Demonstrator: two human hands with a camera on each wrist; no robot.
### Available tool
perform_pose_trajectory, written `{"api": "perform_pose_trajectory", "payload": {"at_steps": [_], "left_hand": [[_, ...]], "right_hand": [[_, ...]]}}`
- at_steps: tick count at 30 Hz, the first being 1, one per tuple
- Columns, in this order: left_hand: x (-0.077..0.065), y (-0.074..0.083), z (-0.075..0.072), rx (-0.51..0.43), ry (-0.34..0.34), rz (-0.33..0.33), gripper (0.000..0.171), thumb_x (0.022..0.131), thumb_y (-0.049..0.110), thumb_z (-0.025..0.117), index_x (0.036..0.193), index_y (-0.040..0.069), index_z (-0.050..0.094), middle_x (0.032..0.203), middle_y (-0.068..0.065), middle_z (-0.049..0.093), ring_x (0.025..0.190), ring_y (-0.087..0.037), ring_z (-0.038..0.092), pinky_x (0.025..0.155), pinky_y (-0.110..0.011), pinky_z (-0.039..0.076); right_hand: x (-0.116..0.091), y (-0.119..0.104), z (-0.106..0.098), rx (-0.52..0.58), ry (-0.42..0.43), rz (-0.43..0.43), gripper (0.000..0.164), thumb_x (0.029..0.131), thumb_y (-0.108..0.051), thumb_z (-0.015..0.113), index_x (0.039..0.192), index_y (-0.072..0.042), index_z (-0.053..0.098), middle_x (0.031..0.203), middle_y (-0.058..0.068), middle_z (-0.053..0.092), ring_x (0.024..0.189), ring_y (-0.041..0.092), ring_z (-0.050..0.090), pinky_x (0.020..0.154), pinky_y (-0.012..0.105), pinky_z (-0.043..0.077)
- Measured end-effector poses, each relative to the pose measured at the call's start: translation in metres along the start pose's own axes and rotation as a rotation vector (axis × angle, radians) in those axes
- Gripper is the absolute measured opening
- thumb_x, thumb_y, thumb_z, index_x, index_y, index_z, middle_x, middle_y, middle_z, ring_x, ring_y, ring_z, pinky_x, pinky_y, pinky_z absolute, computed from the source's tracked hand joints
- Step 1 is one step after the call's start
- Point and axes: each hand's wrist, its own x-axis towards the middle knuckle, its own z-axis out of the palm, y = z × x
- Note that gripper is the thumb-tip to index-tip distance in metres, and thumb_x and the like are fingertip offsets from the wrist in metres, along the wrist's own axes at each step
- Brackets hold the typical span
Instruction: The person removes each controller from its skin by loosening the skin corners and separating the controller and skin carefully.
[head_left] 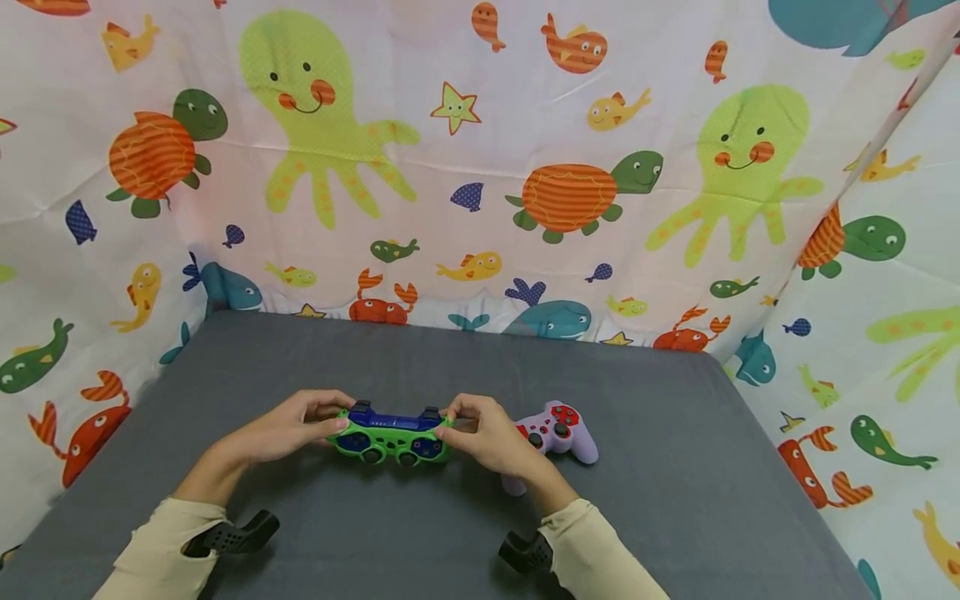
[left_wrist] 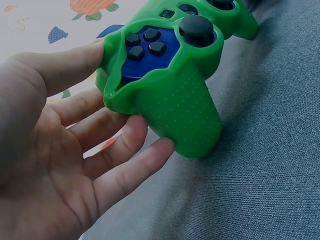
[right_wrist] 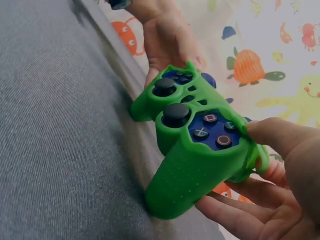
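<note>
In the head view, the lilac controller [head_left: 573, 438] partly out of sight behind the right hand [head_left: 487, 433]

Left grip [head_left: 288, 429], right grip [head_left: 491, 435], both curled

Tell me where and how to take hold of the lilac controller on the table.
Probably best by its right handle, coming from the right. The lilac controller lies face-up, and that rounded handle sticks out in plain view, while in the head view the right hand partly hides its left part.
</note>
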Motion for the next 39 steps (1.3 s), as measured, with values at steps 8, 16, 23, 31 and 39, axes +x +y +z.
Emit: {"api": "perform_pose_trajectory", "payload": {"at_steps": [8,16,23,31,39], "left_hand": [[0.001,-0.001,0.000,-0.023,0.003,-0.011,0.048,0.106,0.022,0.053,0.140,-0.012,0.046,0.131,-0.032,0.061,0.103,-0.008,0.067,0.088,-0.039,0.060],[-0.002,0.000,0.000,-0.015,0.016,-0.016,0.050,0.106,0.022,0.053,0.142,-0.012,0.045,0.134,-0.033,0.058,0.105,-0.005,0.066,0.089,-0.036,0.059],[0.000,0.003,0.001,0.011,0.056,-0.034,0.052,0.106,0.025,0.054,0.144,-0.009,0.045,0.139,-0.033,0.055,0.112,-0.021,0.066,0.087,-0.037,0.060],[0.001,0.006,0.001,0.032,0.073,-0.056,0.053,0.108,0.028,0.049,0.147,-0.007,0.042,0.136,-0.028,0.058,0.115,-0.025,0.064,0.091,-0.040,0.059],[0.000,0.005,0.002,0.073,0.025,-0.060,0.057,0.107,0.029,0.051,0.152,-0.002,0.035,0.140,-0.026,0.055,0.125,-0.035,0.059,0.100,-0.047,0.054]], "right_hand": [[-0.001,-0.001,0.000,-0.003,0.013,-0.018,0.019,0.096,-0.009,0.067,0.088,-0.002,0.051,0.129,0.026,0.066,0.098,0.037,0.075,0.066,0.024,0.048],[0.000,0.002,0.004,0.086,0.039,-0.038,0.016,0.096,-0.008,0.065,0.101,0.006,0.057,0.124,0.028,0.065,0.101,0.040,0.073,0.068,0.022,0.051],[0.000,0.002,0.009,0.185,0.123,0.026,0.030,0.095,-0.006,0.066,0.109,0.002,0.041,0.131,0.034,0.061,0.110,0.044,0.070,0.070,0.023,0.052],[0.002,0.008,0.013,0.153,0.135,0.015,0.028,0.099,-0.010,0.061,0.121,0.002,0.049,0.130,0.029,0.063,0.109,0.035,0.071,0.078,0.023,0.054],[0.002,0.006,0.015,-0.008,0.134,0.059,0.027,0.105,-0.023,0.056,0.127,-0.008,0.053,0.110,0.019,0.071,0.093,0.028,0.068,0.073,0.027,0.048]]}}
